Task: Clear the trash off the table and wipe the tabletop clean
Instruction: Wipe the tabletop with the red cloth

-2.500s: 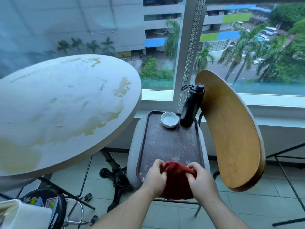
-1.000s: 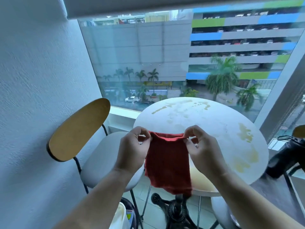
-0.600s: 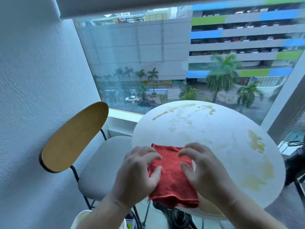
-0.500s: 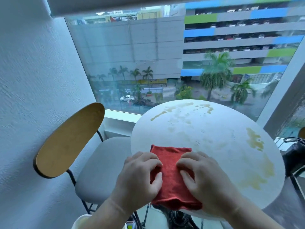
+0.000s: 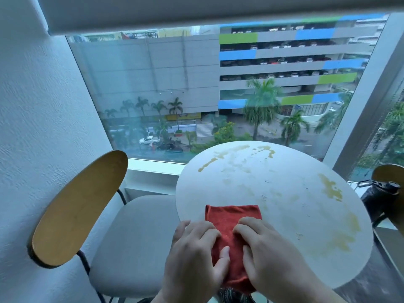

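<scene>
Red cloth, folded to a rectangle, lies flat at the near edge of the tabletop, its near end hanging over the rim. The left hand and right hand both press down on it, fingers spread and only slightly bent. Neither hand pinches or wraps the fabric. The left thumb lies across the cloth's middle.

Condition of the tabletop: no loose trash is visible on it. Yellow-brown spill stains mark its far rim, right side and near-right quarter, well apart from the cloth.

Step in hand (judged): clearing appears complete. Wiping is at its start, with most of the tabletop unwiped.

Next move calls for downward pressure through both palms while the cloth is pushed from the near edge toward the far rim, then across to the right-side stains in overlapping passes. Dried patches may need repeated strokes. Keep the fold flat, since a bunched cloth loses contact.
</scene>
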The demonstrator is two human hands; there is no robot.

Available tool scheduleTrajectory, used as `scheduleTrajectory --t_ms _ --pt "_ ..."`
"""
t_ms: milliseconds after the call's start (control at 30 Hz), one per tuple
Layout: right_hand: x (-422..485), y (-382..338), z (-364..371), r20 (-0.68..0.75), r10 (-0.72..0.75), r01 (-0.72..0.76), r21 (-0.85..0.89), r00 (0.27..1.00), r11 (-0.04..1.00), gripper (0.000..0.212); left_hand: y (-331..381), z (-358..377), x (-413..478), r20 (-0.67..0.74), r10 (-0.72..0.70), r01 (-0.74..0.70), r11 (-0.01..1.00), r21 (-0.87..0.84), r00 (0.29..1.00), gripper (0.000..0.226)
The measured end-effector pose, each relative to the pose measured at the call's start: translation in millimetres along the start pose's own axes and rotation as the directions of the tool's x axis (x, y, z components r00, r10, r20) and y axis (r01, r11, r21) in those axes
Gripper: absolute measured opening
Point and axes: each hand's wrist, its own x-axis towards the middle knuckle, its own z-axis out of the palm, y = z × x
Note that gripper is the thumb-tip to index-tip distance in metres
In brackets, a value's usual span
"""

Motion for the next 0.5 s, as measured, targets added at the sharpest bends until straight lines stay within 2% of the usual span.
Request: scheduleTrajectory --t_ms 267,367,433,500 --pt "-2 -4 2 -0.026 0.025 -0.025 0.005 0.999 1.000 0.036 -10 -4 3 0.018 -0.015 0.016 0.999 -0.038 1.000 0.024" --pt "2 -6 -3 0.028 0.038 -0.038 0.024 0.999 0.999 0.034 -17 -11 6 0.009 -0.019 0.019 0.998 -0.065 1.000 0.021" --pt "8 -8 -9 0.062 0.042 -0.044 0.031 0.997 0.999 0.028 -26 -16 12 -0.028 -0.075 0.072 0.992 -0.101 0.997 0.020" --pt "14 -15 -12 0.041 0.070 -0.072 0.038 0.997 0.997 0.024 -39 -17 20 -0.065 -0.196 0.184 0.969 -0.164 0.978 0.023"
